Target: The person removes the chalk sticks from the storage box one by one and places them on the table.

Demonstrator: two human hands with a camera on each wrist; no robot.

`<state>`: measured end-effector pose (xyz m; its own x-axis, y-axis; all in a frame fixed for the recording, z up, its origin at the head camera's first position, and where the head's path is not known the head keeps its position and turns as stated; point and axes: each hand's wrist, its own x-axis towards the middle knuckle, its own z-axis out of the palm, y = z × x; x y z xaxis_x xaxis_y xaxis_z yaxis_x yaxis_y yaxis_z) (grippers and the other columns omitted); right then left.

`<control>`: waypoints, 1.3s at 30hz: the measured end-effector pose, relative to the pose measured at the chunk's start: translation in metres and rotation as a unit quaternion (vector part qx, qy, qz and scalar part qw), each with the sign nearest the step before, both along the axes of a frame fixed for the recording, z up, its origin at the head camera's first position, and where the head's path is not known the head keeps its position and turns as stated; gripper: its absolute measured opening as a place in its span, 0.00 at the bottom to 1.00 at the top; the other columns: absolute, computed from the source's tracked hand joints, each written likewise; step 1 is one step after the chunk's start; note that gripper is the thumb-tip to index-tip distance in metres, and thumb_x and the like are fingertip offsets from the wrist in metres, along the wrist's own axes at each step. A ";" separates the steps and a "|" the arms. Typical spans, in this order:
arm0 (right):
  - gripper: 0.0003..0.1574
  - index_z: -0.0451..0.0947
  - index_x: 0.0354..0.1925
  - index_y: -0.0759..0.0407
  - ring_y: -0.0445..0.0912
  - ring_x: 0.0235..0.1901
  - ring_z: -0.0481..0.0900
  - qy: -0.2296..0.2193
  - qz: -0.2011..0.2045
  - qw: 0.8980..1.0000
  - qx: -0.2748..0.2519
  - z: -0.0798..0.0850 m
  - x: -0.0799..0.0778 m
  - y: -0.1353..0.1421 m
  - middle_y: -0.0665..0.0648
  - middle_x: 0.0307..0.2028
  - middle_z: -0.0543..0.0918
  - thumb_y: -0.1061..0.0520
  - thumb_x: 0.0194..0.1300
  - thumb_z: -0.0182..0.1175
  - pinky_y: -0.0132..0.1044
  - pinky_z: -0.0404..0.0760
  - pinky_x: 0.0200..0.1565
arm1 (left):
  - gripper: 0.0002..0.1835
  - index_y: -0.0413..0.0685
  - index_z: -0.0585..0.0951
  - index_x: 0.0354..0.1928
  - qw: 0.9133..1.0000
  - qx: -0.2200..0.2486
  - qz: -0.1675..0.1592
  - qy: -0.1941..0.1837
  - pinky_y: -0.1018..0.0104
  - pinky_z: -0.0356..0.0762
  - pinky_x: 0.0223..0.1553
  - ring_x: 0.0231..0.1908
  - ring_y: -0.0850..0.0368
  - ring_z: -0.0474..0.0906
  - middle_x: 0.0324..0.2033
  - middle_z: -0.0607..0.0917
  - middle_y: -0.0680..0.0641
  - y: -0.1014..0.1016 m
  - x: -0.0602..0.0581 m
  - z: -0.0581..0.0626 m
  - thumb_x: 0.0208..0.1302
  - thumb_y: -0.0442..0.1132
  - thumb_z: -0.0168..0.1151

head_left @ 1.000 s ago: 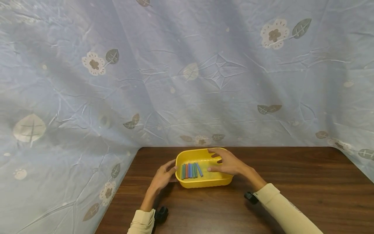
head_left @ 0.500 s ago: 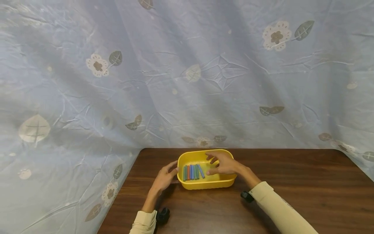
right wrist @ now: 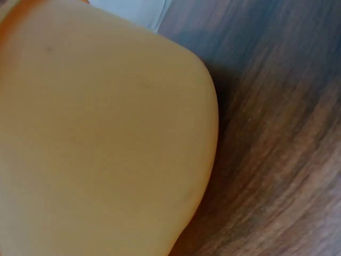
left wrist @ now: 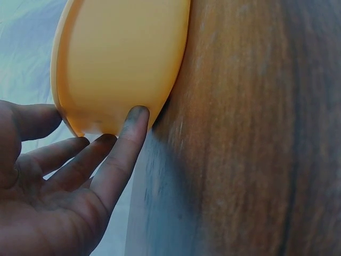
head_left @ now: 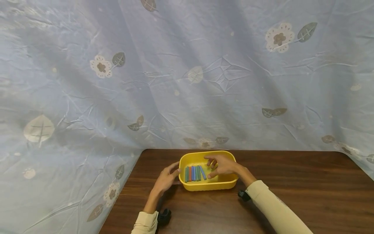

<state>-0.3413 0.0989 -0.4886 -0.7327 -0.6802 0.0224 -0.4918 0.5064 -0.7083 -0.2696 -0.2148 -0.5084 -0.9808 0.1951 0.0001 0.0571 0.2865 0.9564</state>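
A yellow plastic basin stands on the brown table in the head view. Several chalk sticks, green, red and blue, lie side by side in its left half; the rightmost blue one slants. My left hand touches the basin's left end: in the left wrist view, extended fingers rest on the outer wall and the thumb meets the rim. My right hand reaches over the right rim, fingers loosely bent above the basin floor, just right of the chalk, holding nothing visible. Only the basin's outer wall shows in the right wrist view, without the hand.
The wooden table extends to both sides and in front of the basin. Behind it hangs a pale blue cloth with leaf and flower prints. Each wrist carries a black camera mount.
Over the basin, my right hand has edged slightly left toward the chalk, its fingers bending a little more. My left hand stays at the basin's end. The whole head view has shifted slightly.
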 end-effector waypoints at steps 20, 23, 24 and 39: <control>0.50 0.74 0.74 0.67 0.44 0.36 0.79 -0.034 0.004 0.999 0.011 -0.013 -0.009 -0.020 0.59 0.45 0.86 0.55 0.58 0.83 0.33 0.82 0.34 | 0.28 0.38 0.68 0.80 1.000 0.008 -0.005 0.004 0.49 0.95 0.47 0.58 0.33 0.86 0.69 0.77 0.24 -0.001 0.001 0.000 0.84 0.38 0.53; 0.49 0.75 0.72 0.67 0.44 0.36 0.78 -0.036 0.001 0.999 0.016 -0.012 -0.010 -0.022 0.58 0.44 0.86 0.54 0.58 0.83 0.33 0.80 0.34 | 0.28 0.38 0.68 0.80 1.000 0.009 -0.005 0.003 0.49 0.95 0.47 0.58 0.33 0.86 0.69 0.77 0.25 -0.001 0.000 0.000 0.84 0.38 0.53; 0.49 0.75 0.72 0.67 0.44 0.36 0.78 -0.035 0.000 0.999 0.017 -0.013 -0.010 -0.022 0.58 0.43 0.85 0.54 0.57 0.83 0.33 0.79 0.34 | 0.28 0.38 0.68 0.80 1.000 0.010 -0.005 0.002 0.49 0.95 0.48 0.58 0.33 0.86 0.70 0.77 0.25 -0.001 0.000 0.000 0.84 0.38 0.53; 0.47 0.79 0.69 0.65 0.46 0.39 0.76 -0.061 -0.011 0.997 0.034 -0.015 -0.011 -0.028 0.54 0.40 0.83 0.59 0.53 0.85 0.36 0.79 0.41 | 0.28 0.38 0.68 0.80 1.000 0.012 -0.005 0.002 0.47 0.95 0.49 0.59 0.32 0.86 0.72 0.74 0.25 -0.001 0.000 0.000 0.84 0.39 0.54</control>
<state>-0.3528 0.0712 -0.5037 -0.7424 -0.6602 -0.1144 -0.3915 0.5660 -0.7255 -0.2695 -0.2156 -0.5089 -0.9789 0.2044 0.0083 0.0630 0.2629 0.9628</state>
